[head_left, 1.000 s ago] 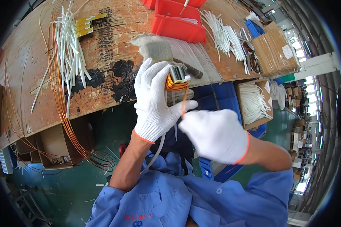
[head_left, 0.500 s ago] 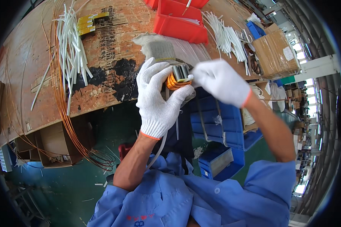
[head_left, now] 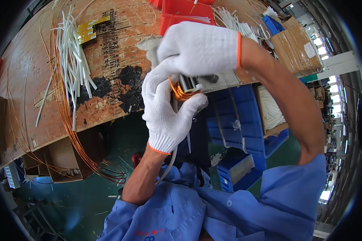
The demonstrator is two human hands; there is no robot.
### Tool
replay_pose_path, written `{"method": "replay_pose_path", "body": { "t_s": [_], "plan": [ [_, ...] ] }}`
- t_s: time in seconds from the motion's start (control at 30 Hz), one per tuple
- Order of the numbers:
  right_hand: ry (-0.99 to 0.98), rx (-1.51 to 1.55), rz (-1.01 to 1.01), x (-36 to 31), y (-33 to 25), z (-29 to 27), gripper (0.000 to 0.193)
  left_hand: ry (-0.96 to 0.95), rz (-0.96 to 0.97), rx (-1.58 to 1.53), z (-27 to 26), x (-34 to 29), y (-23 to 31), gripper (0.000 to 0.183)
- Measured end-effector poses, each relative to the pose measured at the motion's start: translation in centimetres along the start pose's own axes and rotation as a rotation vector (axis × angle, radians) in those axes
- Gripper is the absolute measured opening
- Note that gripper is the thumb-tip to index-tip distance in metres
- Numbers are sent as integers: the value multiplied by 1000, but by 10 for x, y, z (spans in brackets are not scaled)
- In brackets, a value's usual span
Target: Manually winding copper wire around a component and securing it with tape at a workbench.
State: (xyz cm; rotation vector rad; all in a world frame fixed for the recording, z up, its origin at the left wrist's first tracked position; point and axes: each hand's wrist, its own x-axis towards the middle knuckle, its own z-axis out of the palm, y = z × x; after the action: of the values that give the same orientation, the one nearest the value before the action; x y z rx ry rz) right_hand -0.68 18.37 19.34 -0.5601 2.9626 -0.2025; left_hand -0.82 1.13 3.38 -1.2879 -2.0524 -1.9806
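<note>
A workshop with a green floor (head_left: 74,209) surrounds a scuffed wooden worktop (head_left: 32,68), its surface scarred with black patches. On the worktop's left lie a bundle of white tubes (head_left: 74,60) and long copper-coloured wires (head_left: 77,142) that droop over the near edge. Farther back stands a red bin (head_left: 166,24); at the right are a taped cardboard box (head_left: 295,48) and, lower down, a blue crate (head_left: 245,118).

In the centre, at the worktop's near edge, is a coil (head_left: 183,95) of orange wire wrapped around a dark, ridged core (head_left: 188,83). The white-gloved left hand (head_left: 163,112) has its grip closed on the coil, thumb on the near side, fingers on the left and far side. The gloved right hand (head_left: 199,47) arches over the far end, fingers curled against the left hand's fingertips; whether its grip pinches wire cannot be told.

The core's ridges mark its long axis, running away from the wearer and leaning slightly left; the near end faces the wearer and the far end is hidden. The piece looks compact, dense and stiff, the wire springy and rather smooth. The wound sides seem the surest hold.
</note>
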Motion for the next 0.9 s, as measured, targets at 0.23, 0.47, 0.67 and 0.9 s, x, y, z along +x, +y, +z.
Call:
{"method": "replay_pose_path", "body": {
  "t_s": [0.23,0.47,0.67,0.9],
  "plan": [
    [206,706,482,-72,1,53,24,42,105,25,3,-1,-3,62],
    [460,68,613,-113,-143,86,20,46,69,38,0,2,2,55],
    [778,532,757,-151,-221,144,23,-198,517,268,-33,4,41,53],
    [177,1392,800,-212,-168,126,20,-815,977,209,-16,-7,69,42]
  ]
}}
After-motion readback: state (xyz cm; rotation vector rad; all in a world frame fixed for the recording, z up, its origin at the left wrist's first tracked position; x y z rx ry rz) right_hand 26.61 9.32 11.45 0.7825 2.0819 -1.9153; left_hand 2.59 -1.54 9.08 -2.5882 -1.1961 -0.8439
